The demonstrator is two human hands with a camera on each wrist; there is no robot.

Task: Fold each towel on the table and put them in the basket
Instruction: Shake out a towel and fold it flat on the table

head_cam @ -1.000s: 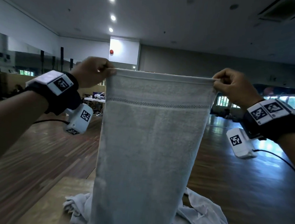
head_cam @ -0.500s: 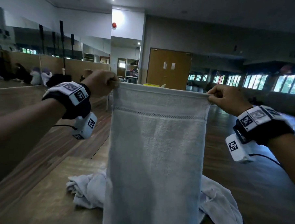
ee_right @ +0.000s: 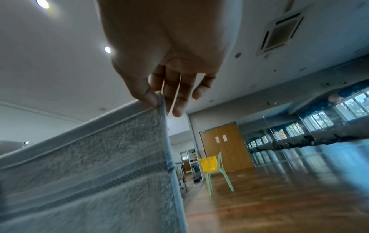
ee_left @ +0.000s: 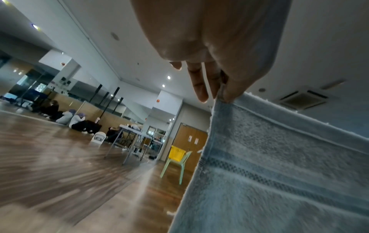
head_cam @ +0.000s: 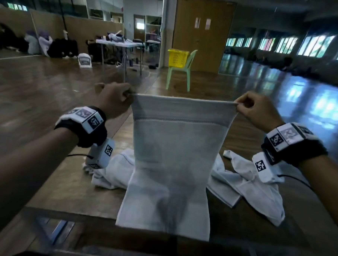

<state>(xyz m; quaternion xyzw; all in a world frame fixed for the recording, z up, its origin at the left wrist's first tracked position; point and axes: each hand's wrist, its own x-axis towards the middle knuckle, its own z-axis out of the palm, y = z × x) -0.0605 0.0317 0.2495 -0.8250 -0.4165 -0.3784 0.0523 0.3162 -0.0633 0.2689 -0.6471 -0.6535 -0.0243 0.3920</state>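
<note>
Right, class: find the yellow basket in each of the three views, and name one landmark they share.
Head: yellow basket upper centre, on the green chair.
Left wrist: right of centre, left of the held towel.
Right wrist: centre, right of the towel.
Shared landmark: the brown double door behind it.

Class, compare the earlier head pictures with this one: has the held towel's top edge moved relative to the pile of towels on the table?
Yes. The held towel has come down: its top edge, pinched by the left hand and right hand, now sits closer above the pile of towels.

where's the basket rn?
In the head view the yellow basket sits on a green chair across the floor, before the wooden double door, far beyond the held towel.
</note>
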